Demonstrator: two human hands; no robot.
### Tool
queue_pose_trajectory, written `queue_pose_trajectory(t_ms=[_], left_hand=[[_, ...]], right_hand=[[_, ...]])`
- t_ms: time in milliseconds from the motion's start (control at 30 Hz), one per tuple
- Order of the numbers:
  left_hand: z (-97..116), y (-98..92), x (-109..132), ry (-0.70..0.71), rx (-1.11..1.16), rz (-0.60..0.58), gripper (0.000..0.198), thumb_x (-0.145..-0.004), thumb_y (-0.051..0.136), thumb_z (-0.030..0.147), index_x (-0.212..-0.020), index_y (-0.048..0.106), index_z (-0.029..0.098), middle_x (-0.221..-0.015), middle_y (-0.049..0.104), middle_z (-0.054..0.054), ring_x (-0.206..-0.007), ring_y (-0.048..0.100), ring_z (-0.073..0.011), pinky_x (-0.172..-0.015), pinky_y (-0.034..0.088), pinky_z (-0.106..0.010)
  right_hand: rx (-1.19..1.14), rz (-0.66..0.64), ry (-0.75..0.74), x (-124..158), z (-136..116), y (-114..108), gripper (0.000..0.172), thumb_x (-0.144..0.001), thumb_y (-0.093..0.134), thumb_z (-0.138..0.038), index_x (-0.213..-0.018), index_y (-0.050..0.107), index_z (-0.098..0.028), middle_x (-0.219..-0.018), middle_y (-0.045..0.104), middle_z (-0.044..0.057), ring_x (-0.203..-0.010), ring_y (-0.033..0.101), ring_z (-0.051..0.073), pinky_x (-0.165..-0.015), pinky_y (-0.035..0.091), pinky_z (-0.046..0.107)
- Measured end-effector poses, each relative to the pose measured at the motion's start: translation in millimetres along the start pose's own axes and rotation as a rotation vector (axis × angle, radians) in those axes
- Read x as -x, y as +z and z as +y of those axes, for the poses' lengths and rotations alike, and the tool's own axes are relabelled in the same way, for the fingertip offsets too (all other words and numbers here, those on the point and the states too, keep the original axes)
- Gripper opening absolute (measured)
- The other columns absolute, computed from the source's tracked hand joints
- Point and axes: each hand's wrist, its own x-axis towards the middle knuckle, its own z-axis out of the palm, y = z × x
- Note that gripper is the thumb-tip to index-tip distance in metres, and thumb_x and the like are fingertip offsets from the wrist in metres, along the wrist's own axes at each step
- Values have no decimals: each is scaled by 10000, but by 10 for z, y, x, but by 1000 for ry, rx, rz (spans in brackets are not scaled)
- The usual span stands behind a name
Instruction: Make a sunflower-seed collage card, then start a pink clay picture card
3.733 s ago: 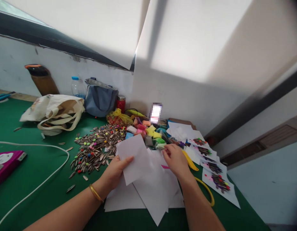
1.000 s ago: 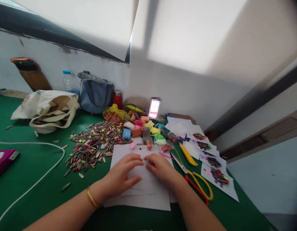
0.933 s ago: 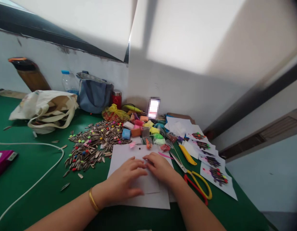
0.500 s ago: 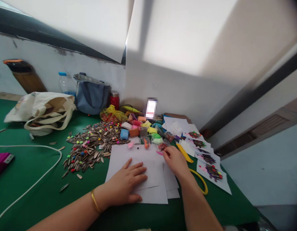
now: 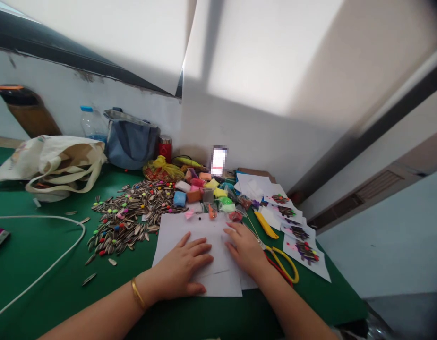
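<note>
My left hand (image 5: 184, 267) lies flat with fingers spread on a sheet of white paper (image 5: 168, 236), which rests on other sheets. At the right side of that paper my right hand (image 5: 248, 248) rests with its fingers apart, nothing seen in them. At the paper's top edge are a pink piece (image 5: 189, 215), a small black dot (image 5: 200, 218) and a small bag with orange material (image 5: 212, 211). Beside my right hand lie scissors (image 5: 284, 262) with yellow and red handles, partly under my forearm, and a yellow utility knife (image 5: 266, 224).
Left of the paper spreads a heap of sunflower seeds (image 5: 133, 212) with coloured balls. Coloured clay packs (image 5: 194, 196) sit behind it. Decorated cards (image 5: 303, 252) overlap at right. A lit phone (image 5: 218, 160), bags (image 5: 131, 141) and a white cable (image 5: 62, 252) surround the area.
My right hand has moved left onto the paper and its fingers have spread. The pink piece by its fingertips is out of sight. More of the scissors shows. My left hand stays flat.
</note>
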Motion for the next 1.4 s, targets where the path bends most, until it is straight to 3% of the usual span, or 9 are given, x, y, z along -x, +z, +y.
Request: queue_pose_trajectory(t_ms=[133,233,300,467,667,933,1067,1200,1400], left_hand=[[-20,7,12,9,27,14,692,-750,685,588,-1360,510,312,-1496,457,-74,-1414,349,-330,-1199,47,-571],[-31,9,18,8,37,16,697,-750,684,595,-1363,509,315,-1490,464,-78,-1416,345,-335,-1197,34,-576],[-35,10,21,9,46,15,697,-750,680,601,-1363,509,315,-1489,465,-79,-1417,342,-335,-1197,30,-574],[-33,2,32,17,58,22,697,-756,663,620,-1359,517,304,-1487,467,-82,-1415,346,-334,-1200,23,-565],[-33,5,41,10,69,21,696,-755,656,628,-1360,510,318,-1488,465,-74,-1415,344,-338,-1197,27,-577],[-35,-3,35,18,69,27,698,-747,671,618,-1355,520,308,-1480,472,-87,-1408,352,-339,-1194,21,-573],[-26,-14,38,25,58,24,695,-745,674,619,-1346,524,304,-1473,481,-88,-1404,360,-335,-1193,24,-574],[-25,-9,42,21,60,26,695,-751,664,626,-1348,520,301,-1476,474,-90,-1408,352,-339,-1194,18,-574],[-31,6,45,23,74,21,690,-750,674,612,-1344,519,298,-1479,473,-91,-1417,337,-334,-1192,14,-574]], right_hand=[[235,102,137,-514,75,-212,389,-894,574,-263,-1282,589,-235,-1256,599,127,-1154,522,287,-978,409,416],[375,-49,259,-898,150,-215,514,-830,669,-374,-1305,553,-212,-1150,636,141,-1095,553,310,-909,407,410],[392,-148,284,-1103,194,-156,412,-827,673,-404,-1179,602,-202,-1073,670,125,-1030,596,296,-873,406,395],[398,-158,318,-1418,295,-7,249,-920,574,-362,-1097,582,-187,-1027,695,123,-956,642,252,-797,398,336],[382,-155,305,-1470,420,-92,279,-965,493,-370,-1169,577,-198,-1004,695,92,-868,641,213,-702,391,289],[379,-238,-49,-1387,129,-33,204,-915,542,-208,-983,734,-211,-1022,671,112,-1038,552,234,-860,358,342],[409,-196,-66,-1440,53,82,237,-910,489,-121,-934,725,-135,-1042,648,167,-1041,521,275,-873,337,406],[391,-170,-81,-1465,79,77,219,-903,501,-128,-887,717,-153,-997,650,142,-1000,527,265,-866,339,402],[294,9,47,-1459,161,-60,232,-889,511,-227,-1046,677,-188,-1025,618,114,-992,528,252,-839,382,352]])
